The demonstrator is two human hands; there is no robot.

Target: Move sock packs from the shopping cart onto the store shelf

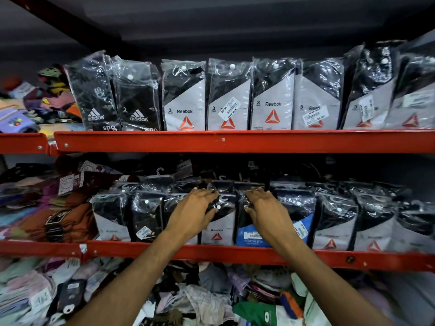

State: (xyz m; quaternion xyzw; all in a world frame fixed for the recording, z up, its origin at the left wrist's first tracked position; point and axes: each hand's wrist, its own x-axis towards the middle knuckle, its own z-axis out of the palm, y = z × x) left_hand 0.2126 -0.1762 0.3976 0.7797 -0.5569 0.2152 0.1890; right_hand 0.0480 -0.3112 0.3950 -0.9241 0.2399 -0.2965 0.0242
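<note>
Both hands reach into the middle shelf [235, 252], a red metal rack. My left hand [193, 210] rests on top of a Reebok sock pack [217, 229], fingers curled over its upper edge. My right hand [266, 208] grips the top of a blue Jockey sock pack [251, 238] standing right beside it. More clear-wrapped Reebok packs [334, 224] stand upright in a row on both sides. The shopping cart is out of view.
The upper shelf [211, 141] holds a row of Adidas packs [117, 95] and Reebok packs [273, 95]. Loose colourful socks [42, 208] pile up at the left of both shelves. Below the middle shelf lies a jumble of mixed socks [200, 297].
</note>
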